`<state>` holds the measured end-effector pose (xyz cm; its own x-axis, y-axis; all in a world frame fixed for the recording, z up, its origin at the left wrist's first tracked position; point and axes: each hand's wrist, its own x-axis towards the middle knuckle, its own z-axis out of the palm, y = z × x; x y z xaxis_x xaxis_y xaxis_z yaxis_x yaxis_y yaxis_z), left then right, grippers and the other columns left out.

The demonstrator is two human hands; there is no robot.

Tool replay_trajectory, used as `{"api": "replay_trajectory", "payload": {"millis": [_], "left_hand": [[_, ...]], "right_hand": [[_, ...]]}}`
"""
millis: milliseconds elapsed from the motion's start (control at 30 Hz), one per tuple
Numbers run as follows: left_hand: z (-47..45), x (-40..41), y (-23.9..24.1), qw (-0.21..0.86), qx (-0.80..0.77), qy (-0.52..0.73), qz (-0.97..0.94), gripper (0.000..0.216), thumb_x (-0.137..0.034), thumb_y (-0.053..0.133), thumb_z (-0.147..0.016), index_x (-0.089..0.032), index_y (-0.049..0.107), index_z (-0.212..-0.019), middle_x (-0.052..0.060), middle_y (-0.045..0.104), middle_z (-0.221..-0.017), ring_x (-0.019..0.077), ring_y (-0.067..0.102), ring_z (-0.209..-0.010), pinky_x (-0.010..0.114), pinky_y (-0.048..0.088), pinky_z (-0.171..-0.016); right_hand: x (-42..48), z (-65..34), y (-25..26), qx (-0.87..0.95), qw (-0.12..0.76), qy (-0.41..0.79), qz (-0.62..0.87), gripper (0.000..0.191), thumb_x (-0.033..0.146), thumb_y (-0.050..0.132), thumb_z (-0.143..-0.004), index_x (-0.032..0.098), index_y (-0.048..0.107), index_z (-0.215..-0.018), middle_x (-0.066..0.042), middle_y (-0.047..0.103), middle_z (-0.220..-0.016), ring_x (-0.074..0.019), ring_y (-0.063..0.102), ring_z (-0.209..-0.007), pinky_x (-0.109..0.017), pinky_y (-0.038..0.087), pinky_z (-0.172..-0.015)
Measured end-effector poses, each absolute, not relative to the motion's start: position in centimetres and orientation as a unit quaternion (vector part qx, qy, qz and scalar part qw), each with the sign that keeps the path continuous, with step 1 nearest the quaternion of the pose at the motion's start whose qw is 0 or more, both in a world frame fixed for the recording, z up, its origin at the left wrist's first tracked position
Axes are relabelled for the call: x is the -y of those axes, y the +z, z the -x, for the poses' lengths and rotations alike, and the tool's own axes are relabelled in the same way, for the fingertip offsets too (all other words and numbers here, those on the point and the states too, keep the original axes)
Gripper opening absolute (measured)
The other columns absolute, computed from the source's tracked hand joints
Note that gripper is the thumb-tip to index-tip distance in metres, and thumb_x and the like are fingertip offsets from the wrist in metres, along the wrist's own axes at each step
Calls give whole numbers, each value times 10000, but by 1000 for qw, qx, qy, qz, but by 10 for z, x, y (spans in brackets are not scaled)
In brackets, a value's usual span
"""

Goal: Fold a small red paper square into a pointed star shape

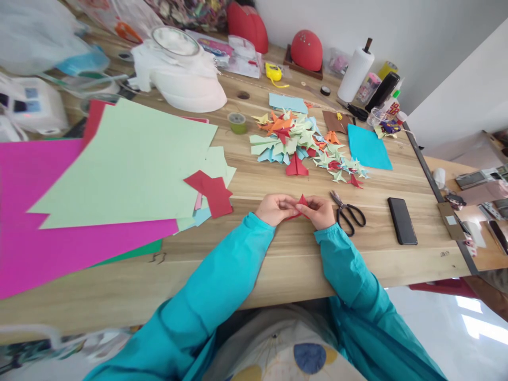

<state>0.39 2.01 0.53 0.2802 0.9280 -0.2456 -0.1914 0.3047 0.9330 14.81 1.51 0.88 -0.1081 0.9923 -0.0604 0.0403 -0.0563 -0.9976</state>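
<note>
A small piece of folded red paper is pinched between my two hands above the wooden table, its pointed tip facing away from me. My left hand grips its left side, and a red edge shows under the fingers. On the other side, my right hand has thumb and fingers closed on it. Much of the paper is hidden by my fingers. Just right of my right hand lie black-handled scissors. Beyond my hands is a pile of folded paper shapes in green, red, orange and blue.
Large pale green sheets and magenta sheets cover the left side, with red paper pieces on their edge. A black phone lies at right. Behind stand a white cap, a paper roll and a yellow tape measure.
</note>
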Motion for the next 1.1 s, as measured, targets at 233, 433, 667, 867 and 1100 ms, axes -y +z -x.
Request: {"api": "replay_trajectory", "payload": {"millis": [233,433,667,867,1100], "left_hand": [[-1,-22,8,689,-425,415,-415,418,-219,786,-416,-97,634,-786,23,658,-559,150,618,-547,310,503,-649],[-3,-19,10,727,-394,449,-339,395,-243,778,-460,-92,623,-791,58,681,-674,194,645,-658,359,523,-672],[-8,-17,9,711,-405,426,-386,372,-243,782,-437,-104,627,-746,46,669,-647,170,632,-615,319,518,-622],[-14,-14,9,598,-443,465,-479,305,-246,757,-456,-130,611,-698,28,658,-601,164,623,-594,298,510,-622],[-13,-11,17,620,-431,468,-459,321,-321,736,-506,-129,623,-736,31,664,-620,162,621,-582,292,518,-594]], "right_hand": [[-13,-148,9,540,434,510,509,295,365,729,-528,154,523,-535,39,525,-445,-70,439,-391,-201,318,-388],[-14,-146,10,531,487,472,508,300,390,707,-558,162,512,-549,33,542,-470,-81,468,-409,-217,364,-410],[-15,-146,10,518,515,473,492,269,400,659,-621,174,514,-599,33,562,-487,-89,501,-425,-227,411,-428],[-14,-143,12,492,508,496,503,311,451,650,-603,181,498,-638,32,574,-499,-93,505,-408,-234,428,-411],[-17,-148,7,451,501,548,495,321,445,665,-585,176,509,-665,35,570,-516,-78,474,-396,-207,386,-377]]}}
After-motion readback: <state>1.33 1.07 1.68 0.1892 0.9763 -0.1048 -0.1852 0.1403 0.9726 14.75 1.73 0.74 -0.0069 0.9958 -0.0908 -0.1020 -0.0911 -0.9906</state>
